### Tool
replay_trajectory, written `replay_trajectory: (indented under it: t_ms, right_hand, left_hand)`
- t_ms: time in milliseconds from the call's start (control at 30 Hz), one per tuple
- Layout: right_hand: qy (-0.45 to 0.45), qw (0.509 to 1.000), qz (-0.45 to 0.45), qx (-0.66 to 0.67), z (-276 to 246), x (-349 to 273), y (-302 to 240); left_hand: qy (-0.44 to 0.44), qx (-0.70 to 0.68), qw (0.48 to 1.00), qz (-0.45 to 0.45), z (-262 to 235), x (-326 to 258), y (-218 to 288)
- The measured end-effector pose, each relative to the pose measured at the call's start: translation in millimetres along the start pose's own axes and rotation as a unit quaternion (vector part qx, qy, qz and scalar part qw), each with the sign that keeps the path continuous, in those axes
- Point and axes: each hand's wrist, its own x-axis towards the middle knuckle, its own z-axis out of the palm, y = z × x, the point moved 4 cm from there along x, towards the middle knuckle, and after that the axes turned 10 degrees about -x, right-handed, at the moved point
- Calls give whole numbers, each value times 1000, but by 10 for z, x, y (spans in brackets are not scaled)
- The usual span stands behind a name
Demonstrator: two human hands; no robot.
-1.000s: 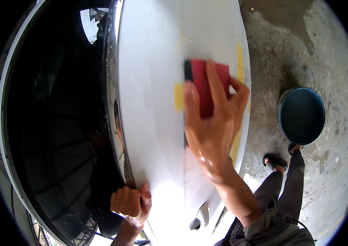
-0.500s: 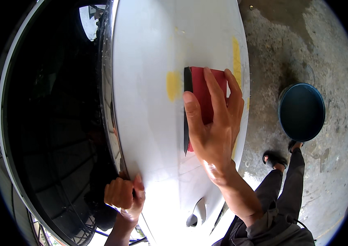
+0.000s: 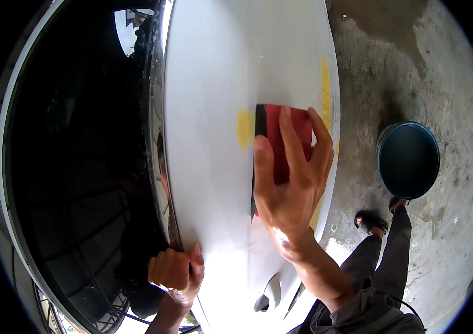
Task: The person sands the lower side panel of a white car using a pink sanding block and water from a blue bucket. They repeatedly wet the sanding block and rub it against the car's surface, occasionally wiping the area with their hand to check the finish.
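- Red rectangular pad with a dark side [image 3: 277, 146] is lying on the smooth white car panel [image 3: 208, 111], just right of a yellow patch [image 3: 245, 129].
- Bare right hand [image 3: 291, 200] is holding it, thumb along the left side, fingers spreading over the top, probably pressing it evenly.
- Bare left hand [image 3: 176, 271], near left, is curling into a fist by the shiny metal trim [image 3: 158, 94], perhaps bracing; nothing is showing inside.
- No readable writing is showing.

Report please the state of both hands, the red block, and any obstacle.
Right hand gripping red block on white car panel. Left hand curled at panel edge beside dark glass. No obstacle seen at block; bucket apart, on floor.
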Motion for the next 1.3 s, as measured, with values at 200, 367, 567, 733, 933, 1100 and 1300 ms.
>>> replay_trajectory:
  t_ms: [200,367,567,733,933,1100,1300]
  right_hand:
    - [-2,1000,0,26,174,142,-78]
    - [7,1000,2,4,112,209,-75]
    - [-5,1000,-13,-9,69,100,-41]
    - [13,999,6,28,224,538,-83]
    - [-12,989,80,123,-43,17,239]
    - [10,999,20,33,88,177,-62]
    - [13,1000,3,5,-32,-88,-10]
  left_hand:
    - [-9,16,1000,-7,23,-38,-45]
    - [-8,9,1000,-5,3,-26,1]
    - [-5,14,1000,-4,23,-16,5]
    - [-1,8,1000,-5,15,-2,13]
    - [16,32,999,7,-5,-37,-26]
    - [25,31,999,14,40,-25,-26]
    - [32,28,999,11,-17,17,30]
